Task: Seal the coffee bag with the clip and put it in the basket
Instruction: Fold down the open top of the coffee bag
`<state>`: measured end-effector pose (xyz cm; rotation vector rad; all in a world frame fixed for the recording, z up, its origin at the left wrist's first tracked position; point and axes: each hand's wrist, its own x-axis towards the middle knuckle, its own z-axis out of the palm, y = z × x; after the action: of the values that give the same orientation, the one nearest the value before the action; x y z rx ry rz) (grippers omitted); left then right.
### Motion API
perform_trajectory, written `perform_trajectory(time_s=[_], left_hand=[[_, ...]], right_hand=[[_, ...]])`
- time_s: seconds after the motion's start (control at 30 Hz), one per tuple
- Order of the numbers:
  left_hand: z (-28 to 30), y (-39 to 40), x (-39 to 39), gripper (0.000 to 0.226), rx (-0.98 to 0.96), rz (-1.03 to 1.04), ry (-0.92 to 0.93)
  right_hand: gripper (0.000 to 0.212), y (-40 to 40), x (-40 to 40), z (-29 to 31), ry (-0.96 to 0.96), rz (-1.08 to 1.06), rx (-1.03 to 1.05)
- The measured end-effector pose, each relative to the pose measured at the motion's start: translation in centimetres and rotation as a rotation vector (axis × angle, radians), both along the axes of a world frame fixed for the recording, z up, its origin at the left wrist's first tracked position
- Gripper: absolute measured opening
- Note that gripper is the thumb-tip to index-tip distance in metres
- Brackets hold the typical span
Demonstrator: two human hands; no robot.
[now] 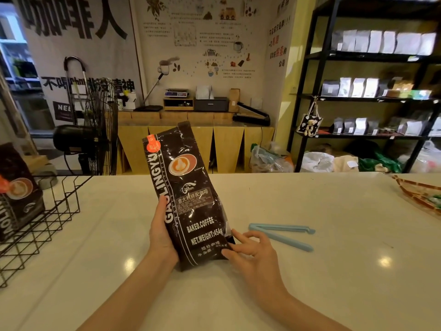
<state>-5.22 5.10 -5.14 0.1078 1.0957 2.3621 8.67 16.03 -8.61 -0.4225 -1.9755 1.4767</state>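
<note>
My left grip [160, 231] holds the coffee bag [188, 199] upright; right grip [251, 249] loose (open top could spill if tilted).

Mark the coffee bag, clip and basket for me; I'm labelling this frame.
coffee bag [191, 201]: head view, middle of its printed front.
clip [281, 228]: head view, upper blue arm.
basket [59, 206]: head view, wire side wall.

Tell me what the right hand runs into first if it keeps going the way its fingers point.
The right hand points up and left, its fingers already at the lower right edge of the coffee bag. Going straight on, it would press into that bag first. The open blue clip lies to its right, off that line.
</note>
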Motion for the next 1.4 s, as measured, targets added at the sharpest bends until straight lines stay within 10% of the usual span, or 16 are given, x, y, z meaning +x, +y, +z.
perform_trajectory(time_s=[0.13,0.3,0.53,0.9,1.17,1.4], left_hand=[[0.4,0.1,0.4,0.073,-0.092,-0.022,0.033],[0.5,0.0,0.4,0.053,-0.089,-0.057,0.092],[0.6,0.2,0.9,0.046,-0.153,-0.085,0.142],[0.9,0.4,1.2,0.061,-0.243,0.013,0.256],[1.0,0.2,2.1,0.058,-0.258,0.11,0.365],[0.8,0.5,1.9,0.053,-0.252,0.043,0.404]], right_hand=[[0.018,1.2,0.6,0.3,-0.179,0.115,0.097],[0.028,2.3,0.1,2.9,-0.202,0.149,0.028],[0.031,1.1,-1.7,2.4,-0.302,0.177,0.642],[0.056,2.8,-1.8,5.1,-0.091,0.257,-0.002],[0.012,1.2,-2.1,5.0,0.112,0.193,-0.159],[0.042,-0.1,-2.5,4.8,0.018,0.309,-0.299]])
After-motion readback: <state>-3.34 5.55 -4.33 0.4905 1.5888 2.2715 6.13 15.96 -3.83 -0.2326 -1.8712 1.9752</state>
